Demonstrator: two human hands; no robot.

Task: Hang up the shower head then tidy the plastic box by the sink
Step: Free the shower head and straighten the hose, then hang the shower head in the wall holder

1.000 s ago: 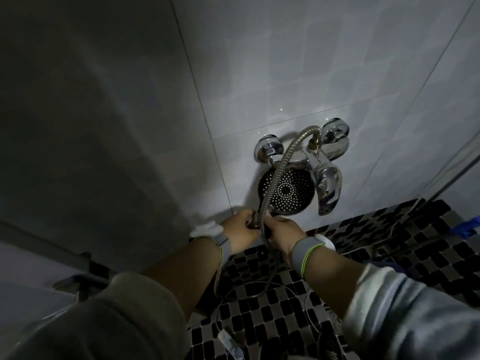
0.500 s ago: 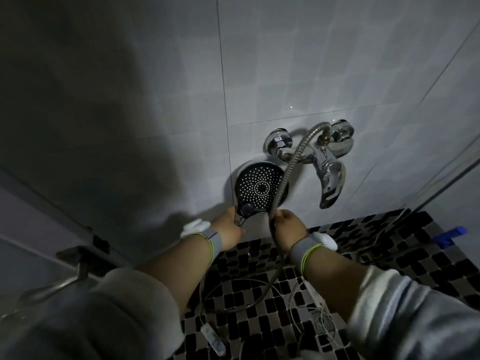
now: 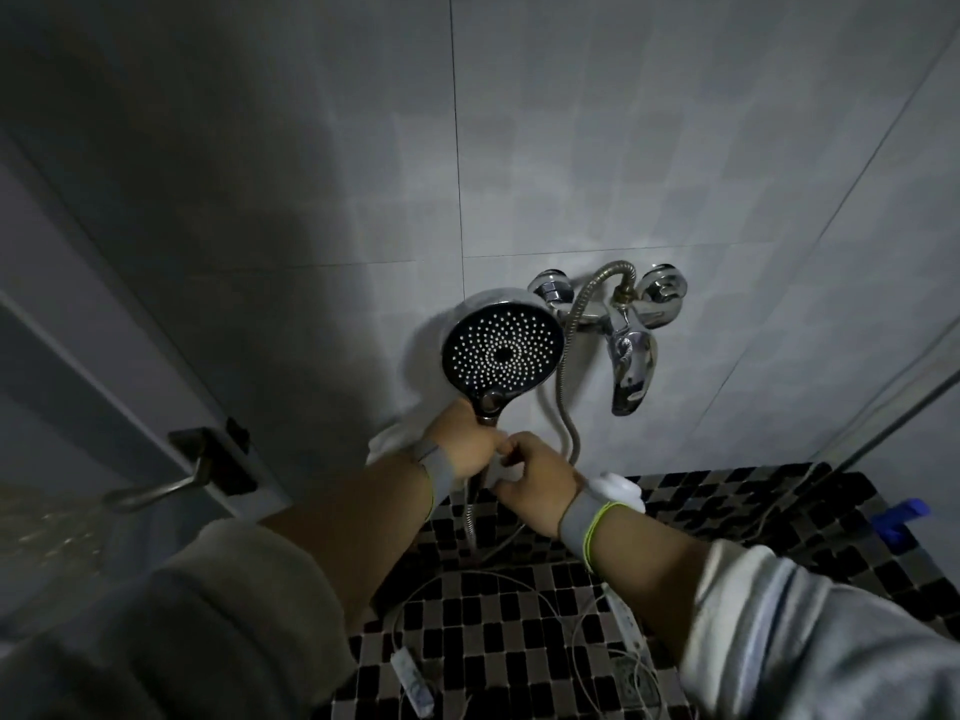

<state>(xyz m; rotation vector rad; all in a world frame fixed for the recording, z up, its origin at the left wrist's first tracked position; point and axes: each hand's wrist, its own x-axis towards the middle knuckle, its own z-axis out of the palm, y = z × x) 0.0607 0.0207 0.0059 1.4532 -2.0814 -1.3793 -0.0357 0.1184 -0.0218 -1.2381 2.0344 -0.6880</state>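
Observation:
The round shower head, dark-faced with a chrome rim, stands upright in front of the grey tiled wall, its face turned toward me. My left hand is closed around its handle just under the head. My right hand pinches the bottom of the handle where the metal hose joins. The hose loops up to the chrome tap on the wall at the right. No holder for the shower head and no plastic box is in view.
A door with a lever handle stands at the left. The floor is black-and-white mosaic tile, with thin white cables and a small white device lying on it. A blue object sits at the right edge.
The shower head has come up and to the left, away from under the tap. My right hand moved from the hose onto the bottom of the handle.

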